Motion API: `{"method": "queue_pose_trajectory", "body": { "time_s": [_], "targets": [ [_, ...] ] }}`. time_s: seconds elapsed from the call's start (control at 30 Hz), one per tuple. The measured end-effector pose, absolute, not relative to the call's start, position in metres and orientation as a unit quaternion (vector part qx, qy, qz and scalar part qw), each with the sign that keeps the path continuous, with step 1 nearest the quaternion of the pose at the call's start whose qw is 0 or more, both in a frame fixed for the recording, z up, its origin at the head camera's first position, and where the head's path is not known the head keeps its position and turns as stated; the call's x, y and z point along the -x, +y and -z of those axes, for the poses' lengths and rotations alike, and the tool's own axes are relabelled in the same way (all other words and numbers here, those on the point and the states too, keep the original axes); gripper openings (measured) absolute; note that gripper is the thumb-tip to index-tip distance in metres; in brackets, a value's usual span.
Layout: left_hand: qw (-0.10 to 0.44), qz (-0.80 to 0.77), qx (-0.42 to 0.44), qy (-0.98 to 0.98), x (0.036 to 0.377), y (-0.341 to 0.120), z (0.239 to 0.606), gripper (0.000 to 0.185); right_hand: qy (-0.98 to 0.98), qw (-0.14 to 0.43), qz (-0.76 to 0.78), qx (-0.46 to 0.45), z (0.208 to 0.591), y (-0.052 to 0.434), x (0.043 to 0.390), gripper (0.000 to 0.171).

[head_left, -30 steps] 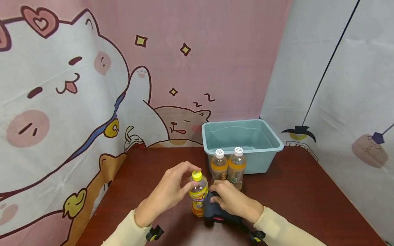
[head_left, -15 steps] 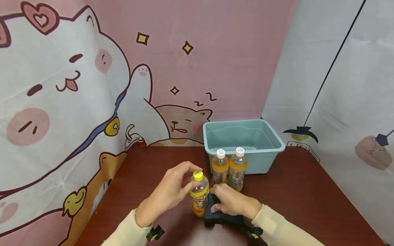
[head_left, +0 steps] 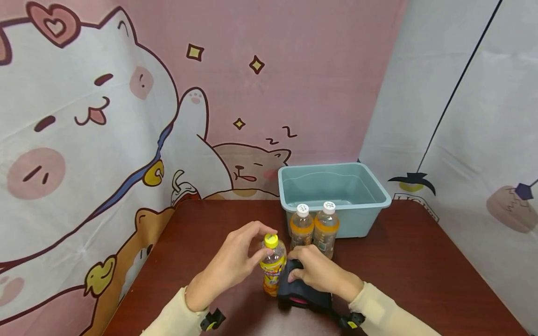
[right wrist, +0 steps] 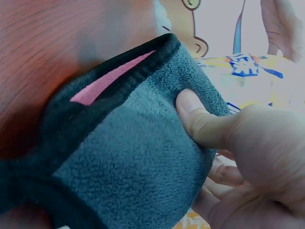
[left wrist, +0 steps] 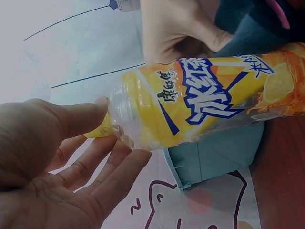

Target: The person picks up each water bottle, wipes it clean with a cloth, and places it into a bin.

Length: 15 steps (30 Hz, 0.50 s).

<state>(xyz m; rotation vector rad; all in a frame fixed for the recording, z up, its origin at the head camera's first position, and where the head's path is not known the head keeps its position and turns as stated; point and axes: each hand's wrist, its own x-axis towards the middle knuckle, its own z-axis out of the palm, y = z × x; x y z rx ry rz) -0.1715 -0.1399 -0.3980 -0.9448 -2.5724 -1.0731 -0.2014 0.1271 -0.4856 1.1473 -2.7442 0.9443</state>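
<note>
Head view: the left hand reaches in from the near edge of the dark red-brown wooden table, wrist bent, fingers arched over the top of an upright clear plastic bottle with a yellow cap and a yellow label, fingertips and thumb pinching its cap. The bottle stands near the middle of the near edge. In the left wrist view the thumb and curled fingers close about the cap end of that bottle. The right hand comes in from the near right, palm down, and presses a dark grey fleece cloth with a pink inner lining against the bottle's right side; the cloth's lower edge rests on the table. In the right wrist view the thumb digs into the fleece while the fingers curl beneath it, so the hand clamps the cloth. Both cream sleeves lie low over the near edge. Just behind the right hand stand two clear plastic bottles with white caps and orange labels, touching each other, in front of a light blue plastic tub at the far edge.
</note>
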Motion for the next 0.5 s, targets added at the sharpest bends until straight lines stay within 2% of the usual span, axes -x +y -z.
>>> {"method": "queue_pose_trajectory", "body": {
  "time_s": [0.1, 0.5],
  "targets": [
    [0.104, 0.363, 0.322, -0.868, 0.171, -0.14, 0.397, 0.047, -0.882, 0.027, -0.305, -0.358, 0.479, 0.128, 0.201, 0.03],
    [0.095, 0.363, 0.312, -0.873, 0.169, -0.141, 0.397, 0.046, -0.882, 0.084, -0.328, -0.329, 0.463, 0.131, 0.194, 0.035]
  ]
}}
